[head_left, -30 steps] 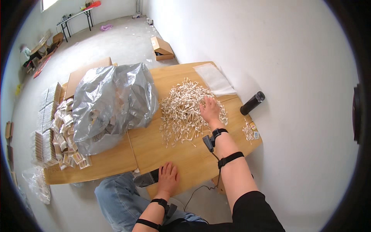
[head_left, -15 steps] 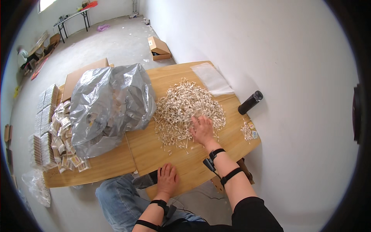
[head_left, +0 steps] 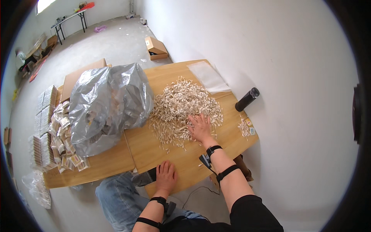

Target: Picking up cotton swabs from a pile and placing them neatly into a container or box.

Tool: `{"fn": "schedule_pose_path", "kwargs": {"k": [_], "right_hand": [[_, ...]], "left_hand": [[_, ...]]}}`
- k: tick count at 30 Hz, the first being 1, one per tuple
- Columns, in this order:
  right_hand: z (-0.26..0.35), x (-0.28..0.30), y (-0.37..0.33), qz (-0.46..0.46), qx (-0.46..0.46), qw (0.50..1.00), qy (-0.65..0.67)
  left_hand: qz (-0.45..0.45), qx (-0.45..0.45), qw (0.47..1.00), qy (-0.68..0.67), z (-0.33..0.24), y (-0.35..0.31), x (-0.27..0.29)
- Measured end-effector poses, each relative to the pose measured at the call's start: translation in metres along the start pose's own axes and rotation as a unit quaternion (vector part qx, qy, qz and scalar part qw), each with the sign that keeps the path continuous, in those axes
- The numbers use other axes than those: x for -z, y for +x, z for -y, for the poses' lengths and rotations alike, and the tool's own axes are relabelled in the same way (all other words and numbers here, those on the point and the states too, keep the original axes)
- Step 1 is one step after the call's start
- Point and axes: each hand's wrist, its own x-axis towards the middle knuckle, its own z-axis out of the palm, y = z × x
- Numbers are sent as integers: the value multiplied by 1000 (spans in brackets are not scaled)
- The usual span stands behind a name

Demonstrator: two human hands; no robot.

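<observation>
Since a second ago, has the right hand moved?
Yes. The right hand has pulled back across the stick pile, away from the black bottle and toward the near table edge.

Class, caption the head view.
Right hand on a heap of small sticks; left hand flat on the table.

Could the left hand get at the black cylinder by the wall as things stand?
Probably not without a long stretch. The left hand lies flat at the near table edge, while the black cylinder lies at the far right by the wall, beyond the right hand and the stick pile.
</observation>
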Motion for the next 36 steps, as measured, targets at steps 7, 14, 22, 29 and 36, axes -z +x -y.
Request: {"fn": "schedule_pose_path", "kwargs": {"k": [7, 14, 22, 29, 36], "right_hand": [[19, 0, 1, 88, 59, 994, -31], [34, 3, -6, 74, 139, 987, -23], [29, 12, 18, 52, 75, 994, 57], [65, -10, 63, 20, 0, 1000, 14], [73, -12, 45, 126, 146, 981, -3]], "left_hand": [[-6, 0, 1000, -8, 4, -1, -3], [-6, 7, 1000, -9, 7, -3, -1], [-7, 4, 1000, -14, 7, -3, -4], [-12, -1, 1000, -18, 5, 0, -5], [-3, 4, 1000, -18, 6, -1, -4]]}}
